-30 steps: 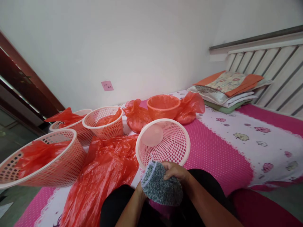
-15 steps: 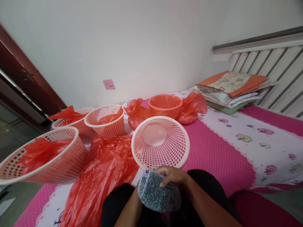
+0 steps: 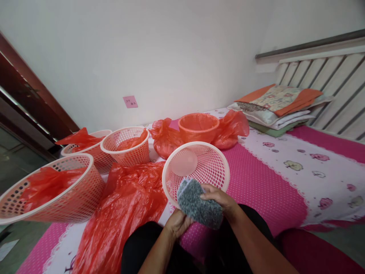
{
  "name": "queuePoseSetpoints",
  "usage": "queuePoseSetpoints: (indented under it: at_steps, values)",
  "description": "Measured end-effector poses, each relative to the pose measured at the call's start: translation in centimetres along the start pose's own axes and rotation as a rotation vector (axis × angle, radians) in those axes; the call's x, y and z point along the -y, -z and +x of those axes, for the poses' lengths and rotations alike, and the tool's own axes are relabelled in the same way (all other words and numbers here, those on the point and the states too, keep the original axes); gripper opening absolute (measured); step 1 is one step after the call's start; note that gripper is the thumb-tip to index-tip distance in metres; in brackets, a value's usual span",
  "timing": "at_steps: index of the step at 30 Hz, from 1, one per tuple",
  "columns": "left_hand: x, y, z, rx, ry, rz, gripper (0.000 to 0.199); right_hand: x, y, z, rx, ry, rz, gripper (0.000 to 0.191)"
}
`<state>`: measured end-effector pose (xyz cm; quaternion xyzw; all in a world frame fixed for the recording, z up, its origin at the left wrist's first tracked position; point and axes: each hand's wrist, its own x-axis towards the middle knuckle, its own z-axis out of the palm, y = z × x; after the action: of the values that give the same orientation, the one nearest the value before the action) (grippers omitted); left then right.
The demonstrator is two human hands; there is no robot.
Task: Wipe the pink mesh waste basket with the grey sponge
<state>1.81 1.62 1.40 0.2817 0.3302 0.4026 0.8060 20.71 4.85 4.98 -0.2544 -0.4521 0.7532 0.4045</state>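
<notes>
Pinched in right hand (image 3: 216, 196): speckled knit cloth (image 3: 196, 205), not set down. Beneath, left hand (image 3: 177, 223); grip unclear. Toward bedspread (image 3: 262, 190) front edge: mesh basket (image 3: 212, 167), unlined.

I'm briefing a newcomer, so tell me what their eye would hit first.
Probably the glossy red plastic, sprawled over the patterned cover left of center. Next, the speckled grey fabric piece in the right hand, at the mouth of the nearest pink basket. The orange-topped folded stack may stand out at far right.
</notes>
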Motion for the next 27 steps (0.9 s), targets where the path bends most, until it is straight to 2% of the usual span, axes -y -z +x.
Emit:
queuePoseSetpoints:
  at_steps: [4, 7, 12, 14, 17, 20, 24, 27]
  values:
    - [0.9, 1.9, 0.6, 0.061, 0.108, -0.066, 0.025, 0.1, 1.1, 0.7, -0.325, 0.152, -0.002, 0.055]
    - [1.3, 2.6, 0.7, 0.097, 0.119, -0.073, 0.023, -0.5, 1.7, 1.3, -0.475, 0.226, -0.072, 0.058]
    - [1.4, 2.6, 0.8, 0.088, 0.148, -0.037, 0.027, -0.7, 2.8, 4.0, -0.641, 0.226, -0.681, 0.046]
    - [1.3, 2.6, 0.9, 0.081, 0.165, -0.03, 0.029, -0.1, 3.1, 5.8, -0.676, 0.205, -0.816, 0.039]
    - [1.3, 2.7, 1.0, 0.104, 0.179, -0.035, 0.032, 1.1, 3.0, 8.8, -0.683, 0.179, -1.018, 0.034]
    - [1.4, 2.8, 1.0, 0.145, 0.16, -0.043, 0.041, 1.3, 2.3, 11.5, -0.626, 0.126, -1.235, 0.033]
    - [1.6, 2.8, 1.0, 0.153, 0.131, -0.029, 0.047, -0.9, 1.9, 14.0, -0.503, 0.015, -1.443, 0.03]
    - [1.7, 2.7, 1.1, 0.145, 0.129, -0.028, 0.047, -3.1, 2.1, 14.9, -0.404, -0.073, -1.512, 0.034]
